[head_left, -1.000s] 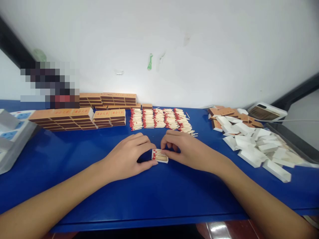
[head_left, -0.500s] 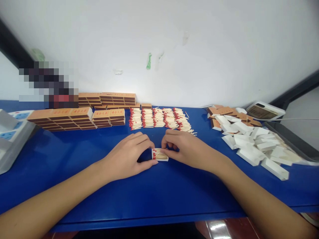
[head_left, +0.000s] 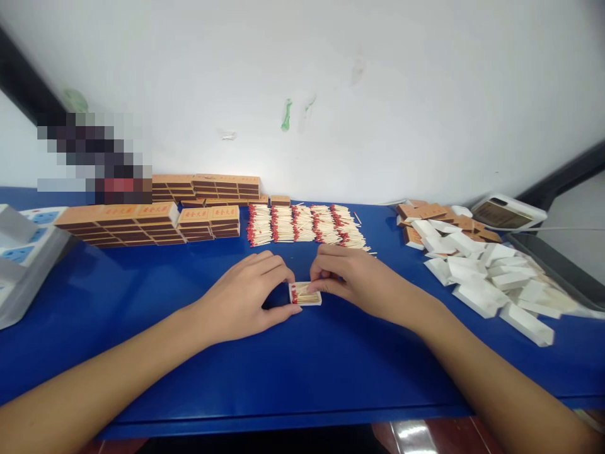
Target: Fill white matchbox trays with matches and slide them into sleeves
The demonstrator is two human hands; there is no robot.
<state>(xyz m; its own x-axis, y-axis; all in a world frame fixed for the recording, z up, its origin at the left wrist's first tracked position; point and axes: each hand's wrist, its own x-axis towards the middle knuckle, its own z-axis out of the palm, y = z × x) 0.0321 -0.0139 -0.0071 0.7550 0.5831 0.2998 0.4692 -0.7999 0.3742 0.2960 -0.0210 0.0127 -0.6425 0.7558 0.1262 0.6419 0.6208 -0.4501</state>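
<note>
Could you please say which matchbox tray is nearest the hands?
The tray holding red-headed matches, between left hand and right hand; the other white trays lie heaped at right.

Right hand [head_left: 359, 272] is shifting slightly right; its thumb [head_left: 331, 287] is rising closer to the curled fingers [head_left: 317, 265]. Match heads [head_left: 293, 295] in the tray [head_left: 320, 302] are sitting in a neater line than a second ago. Camera is drifting a touch.
</note>
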